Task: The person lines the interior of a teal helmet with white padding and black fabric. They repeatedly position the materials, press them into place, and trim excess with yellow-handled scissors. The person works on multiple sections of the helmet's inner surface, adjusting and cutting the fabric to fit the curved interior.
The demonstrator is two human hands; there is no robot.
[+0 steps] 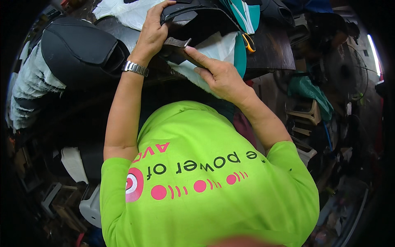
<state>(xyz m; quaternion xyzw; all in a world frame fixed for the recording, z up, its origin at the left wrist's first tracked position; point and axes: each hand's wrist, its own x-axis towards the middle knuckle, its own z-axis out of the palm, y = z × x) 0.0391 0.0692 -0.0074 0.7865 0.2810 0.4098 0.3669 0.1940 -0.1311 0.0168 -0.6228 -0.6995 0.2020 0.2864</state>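
Observation:
A curved black padded piece (pixel 205 10) with a dark hollow underside lies at the top of the view. My left hand (pixel 154 31), with a metal watch on its wrist, is closed on the left edge of that piece. My right hand (pixel 222 76) is closed round a hand tool with a worn, brownish metal head (pixel 177 42). Its index finger stretches along the tool toward the head, which sits just inside the hollow. Most of the handle is hidden by the fingers, so its exact kind is unclear. White cloth (pixel 220 47) edged with teal lies beneath the piece.
Another black padded piece (pixel 80 43) with frayed white cloth stands at the left. Orange-handled scissors (pixel 248 42) lie near a teal piece (pixel 247 16) on the dark worktop (pixel 271 53). At the right are a stool (pixel 306 113) with green cloth (pixel 310 92) and a fan (pixel 356 72).

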